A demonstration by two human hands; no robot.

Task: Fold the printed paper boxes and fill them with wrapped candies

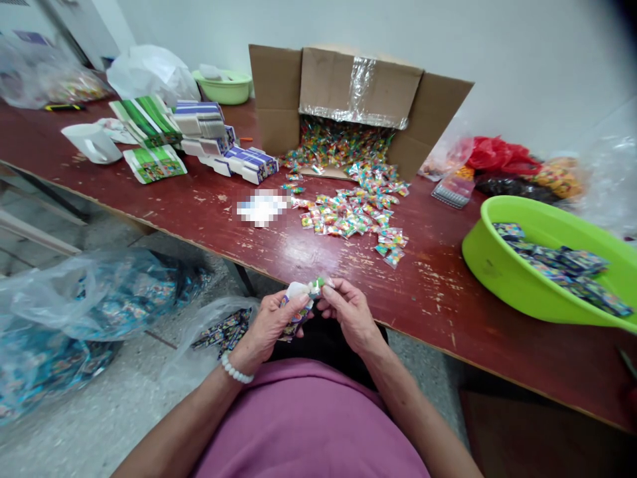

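Note:
My left hand is closed around a small printed paper box, held just below the table's front edge. My right hand pinches a small candy packet at the box's open top. Both hands sit close together above my lap. A pile of small colourful candy packets lies on the red table ahead of my hands, spilling from a cardboard box lying on its side.
A green basin with filled boxes sits at the right. Stacks of flat green and blue boxes and a white jug lie at the left. Plastic bags of packed boxes rest on the floor left of me.

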